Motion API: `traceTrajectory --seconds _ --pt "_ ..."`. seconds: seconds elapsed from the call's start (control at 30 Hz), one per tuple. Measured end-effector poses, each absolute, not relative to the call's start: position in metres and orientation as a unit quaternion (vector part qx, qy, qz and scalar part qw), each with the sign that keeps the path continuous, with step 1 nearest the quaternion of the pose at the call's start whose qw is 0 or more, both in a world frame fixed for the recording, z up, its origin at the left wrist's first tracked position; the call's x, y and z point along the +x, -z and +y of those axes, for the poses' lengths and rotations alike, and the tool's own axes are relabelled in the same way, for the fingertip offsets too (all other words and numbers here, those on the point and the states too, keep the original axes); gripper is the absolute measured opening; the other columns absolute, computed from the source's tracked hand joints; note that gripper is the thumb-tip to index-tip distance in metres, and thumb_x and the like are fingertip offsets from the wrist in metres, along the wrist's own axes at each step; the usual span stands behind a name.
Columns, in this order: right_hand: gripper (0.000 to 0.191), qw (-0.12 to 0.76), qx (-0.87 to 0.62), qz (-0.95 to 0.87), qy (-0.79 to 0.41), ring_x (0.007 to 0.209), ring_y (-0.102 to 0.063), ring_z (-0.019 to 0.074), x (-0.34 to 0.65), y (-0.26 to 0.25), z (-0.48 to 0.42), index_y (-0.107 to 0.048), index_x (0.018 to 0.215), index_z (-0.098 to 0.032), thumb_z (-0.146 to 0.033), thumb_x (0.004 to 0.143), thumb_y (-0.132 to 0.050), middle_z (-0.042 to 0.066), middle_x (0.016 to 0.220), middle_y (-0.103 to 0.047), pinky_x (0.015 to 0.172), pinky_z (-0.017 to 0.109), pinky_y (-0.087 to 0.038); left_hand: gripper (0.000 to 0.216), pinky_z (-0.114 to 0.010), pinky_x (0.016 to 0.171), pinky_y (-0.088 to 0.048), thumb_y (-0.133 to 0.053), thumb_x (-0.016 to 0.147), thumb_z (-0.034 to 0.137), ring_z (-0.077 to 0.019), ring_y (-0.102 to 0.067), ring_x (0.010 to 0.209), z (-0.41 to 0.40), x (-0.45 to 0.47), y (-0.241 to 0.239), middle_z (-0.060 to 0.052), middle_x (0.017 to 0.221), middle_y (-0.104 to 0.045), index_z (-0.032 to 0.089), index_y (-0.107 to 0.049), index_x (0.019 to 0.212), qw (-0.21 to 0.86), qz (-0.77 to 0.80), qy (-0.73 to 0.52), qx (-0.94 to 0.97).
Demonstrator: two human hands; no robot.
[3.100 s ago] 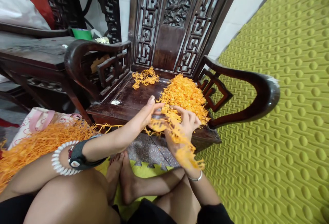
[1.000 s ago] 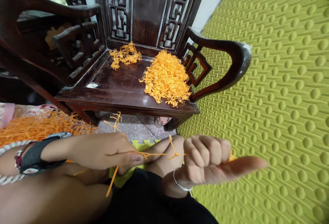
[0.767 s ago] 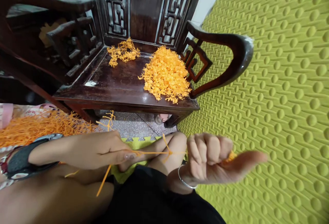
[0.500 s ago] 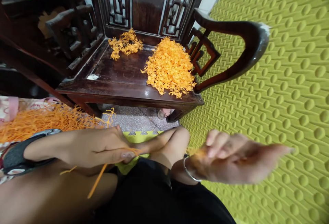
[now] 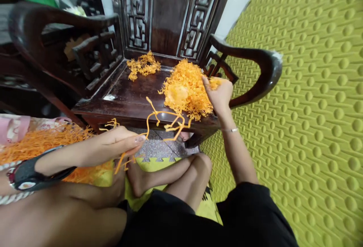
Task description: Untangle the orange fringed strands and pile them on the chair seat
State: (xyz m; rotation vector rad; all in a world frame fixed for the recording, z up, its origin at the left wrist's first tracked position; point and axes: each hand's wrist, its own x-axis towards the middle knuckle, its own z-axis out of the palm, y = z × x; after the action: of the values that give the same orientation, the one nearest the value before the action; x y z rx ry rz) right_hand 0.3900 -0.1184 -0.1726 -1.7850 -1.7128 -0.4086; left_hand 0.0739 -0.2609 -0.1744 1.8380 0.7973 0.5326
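Observation:
My left hand (image 5: 121, 143) is closed, thumb pressed on the fingers, pinching thin branching orange strands (image 5: 155, 113). Some of these stick out forward past the fingertips and others hang below the hand. At the right side of a heaped pile of short, curly orange pieces (image 5: 184, 71) is my right hand (image 5: 222, 93), its fingers curled around a small orange clump (image 5: 215, 83). Pile and seat belong to a dark wooden chair (image 5: 133, 97). A pale orange blurred patch, which I cannot make out, shows at the front of the pile.
A smaller orange tangle (image 5: 144, 65) lies at the seat's back left. Loose long orange strands (image 5: 56, 141) are heaped at the left, by a pink patterned cloth (image 5: 14, 128). The chair's curved right armrest (image 5: 266, 69) stands beside my right hand. Yellow-green bumpy matting (image 5: 312, 107) fills the right side.
My right hand has moved from over my lap forward to the pile on the chair. My left hand still pinches strands, which now extend farther forward. The view has shifted slightly.

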Motion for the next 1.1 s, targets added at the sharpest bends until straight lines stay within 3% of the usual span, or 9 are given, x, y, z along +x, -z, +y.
traceTrajectory --seconds 0.1,0.27,0.37,0.5,0.67,0.77,0.87,1.03,1.1 --pt "0.023 0.115 -0.721 -0.654 0.198 0.072 -0.052 0.0194 0.400 0.161 -0.065 -0.061 0.079 -0.011 -0.027 0.088 -0.047 0.013 0.078 -0.062 0.063 0.031 -0.031 0.048 -0.020 0.049 -0.029 -0.030 0.095 0.046 -0.0086 -0.029 0.050 -0.259 0.078 0.171 0.005 0.053 -0.033 0.018 -0.036 0.056 0.538 0.324 -0.200 0.752" --pt "0.028 0.077 -0.719 -0.661 0.203 0.093 -0.054 0.0256 0.403 0.168 -0.036 -0.059 0.103 0.000 -0.004 0.078 -0.047 0.024 0.099 -0.063 0.076 0.034 -0.032 0.048 -0.021 0.049 -0.028 -0.030 0.095 0.047 -0.0082 -0.032 0.049 -0.256 0.087 0.163 0.005 0.053 -0.036 0.017 -0.039 0.058 0.542 0.327 -0.236 0.738" --pt "0.034 0.091 -0.718 -0.654 0.220 0.098 -0.053 0.0271 0.405 0.169 -0.033 -0.053 0.112 0.001 -0.004 0.080 -0.042 0.027 0.106 -0.061 0.081 0.037 -0.030 0.048 -0.021 0.048 -0.026 -0.031 0.095 0.047 -0.0075 -0.031 0.048 -0.252 0.092 0.162 0.006 0.052 -0.035 0.017 -0.040 0.058 0.559 0.332 -0.247 0.719" --pt "0.024 0.121 -0.711 -0.662 0.205 0.086 -0.058 0.0256 0.409 0.158 -0.028 -0.061 0.094 -0.004 -0.008 0.083 -0.041 0.020 0.085 -0.065 0.083 0.041 -0.031 0.047 -0.020 0.045 -0.023 -0.033 0.094 0.049 -0.0073 -0.026 0.046 -0.247 0.097 0.166 0.007 0.051 -0.031 0.017 -0.042 0.060 0.579 0.356 -0.262 0.685" --pt "0.037 0.200 -0.642 -0.727 0.135 0.071 -0.061 0.0187 0.395 0.141 -0.057 -0.063 0.088 -0.012 -0.034 0.094 -0.034 0.010 0.074 -0.065 0.070 0.032 -0.041 0.048 -0.021 0.044 -0.020 -0.033 0.092 0.052 -0.0076 -0.024 0.046 -0.244 0.098 0.168 0.007 0.050 -0.029 0.017 -0.043 0.061 0.577 0.369 -0.281 0.672" --pt "0.055 0.333 -0.477 -0.813 -0.008 0.061 -0.058 0.0132 0.370 0.133 -0.107 -0.063 0.093 -0.016 -0.044 0.097 -0.015 0.004 0.069 -0.061 0.062 0.027 -0.044 0.048 -0.021 0.046 -0.022 -0.032 0.092 0.051 -0.0079 -0.025 0.047 -0.242 0.098 0.166 0.007 0.051 -0.030 0.017 -0.043 0.061 0.560 0.382 -0.283 0.679" --pt "0.046 0.440 -0.282 -0.833 -0.183 0.059 -0.055 0.0127 0.344 0.127 -0.161 -0.063 0.096 -0.021 -0.057 0.090 -0.036 0.001 0.068 -0.059 0.058 0.027 -0.044 0.050 -0.021 0.051 -0.027 -0.031 0.092 0.051 -0.0084 -0.032 0.050 -0.241 0.097 0.163 0.005 0.054 -0.039 0.016 -0.046 0.060 0.540 0.385 -0.248 0.706" --pt "0.016 0.391 -0.293 -0.847 -0.210 0.056 -0.052 0.0077 0.320 0.122 -0.211 -0.065 0.090 -0.025 -0.036 0.089 -0.053 -0.003 0.068 -0.060 0.054 0.021 -0.040 0.050 -0.022 0.056 -0.033 -0.031 0.094 0.047 -0.0097 -0.041 0.054 -0.245 0.086 0.167 0.002 0.056 -0.047 0.014 -0.053 0.062 0.503 0.371 -0.199 0.755" --pt "0.027 0.340 -0.275 -0.862 -0.258 0.050 -0.050 0.0071 0.315 0.126 -0.218 -0.065 0.089 -0.025 -0.038 0.094 -0.042 -0.003 0.064 -0.059 0.049 0.021 -0.039 0.051 -0.022 0.055 -0.033 -0.031 0.094 0.047 -0.0096 -0.040 0.053 -0.247 0.077 0.172 0.002 0.055 -0.047 0.014 -0.055 0.063 0.499 0.382 -0.193 0.753"
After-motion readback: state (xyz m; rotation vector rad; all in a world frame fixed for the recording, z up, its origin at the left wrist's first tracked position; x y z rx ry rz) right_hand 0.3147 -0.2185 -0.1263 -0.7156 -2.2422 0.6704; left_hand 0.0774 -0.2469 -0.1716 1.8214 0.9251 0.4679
